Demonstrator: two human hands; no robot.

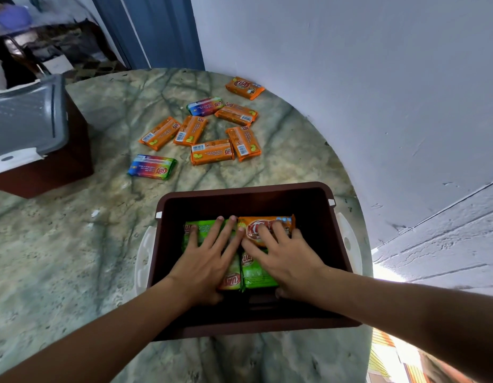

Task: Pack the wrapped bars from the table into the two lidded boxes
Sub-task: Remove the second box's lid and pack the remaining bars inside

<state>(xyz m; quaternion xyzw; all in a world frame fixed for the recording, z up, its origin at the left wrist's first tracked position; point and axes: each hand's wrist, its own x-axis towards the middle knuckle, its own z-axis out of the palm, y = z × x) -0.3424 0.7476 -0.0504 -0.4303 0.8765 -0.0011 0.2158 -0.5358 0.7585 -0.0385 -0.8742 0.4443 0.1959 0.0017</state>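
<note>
An open brown box (317,194) with white side latches stands near me on the marble table. Inside lie green wrapped bars (257,272) and one orange bar (267,223) at the far right. My left hand (209,258) lies flat, fingers spread, on the green bars at the left. My right hand (284,251) presses with straight fingers on the orange bar. Several orange bars (212,152) and two rainbow-coloured bars (152,167) lie loose on the table beyond the box. A second brown box (46,172) with a grey lid (24,120) stands at the left.
The round marble table (74,244) ends at a white wall on the right and behind. A dark blue door frame (157,31) rises at the back. Furniture and clutter fill the far left corner.
</note>
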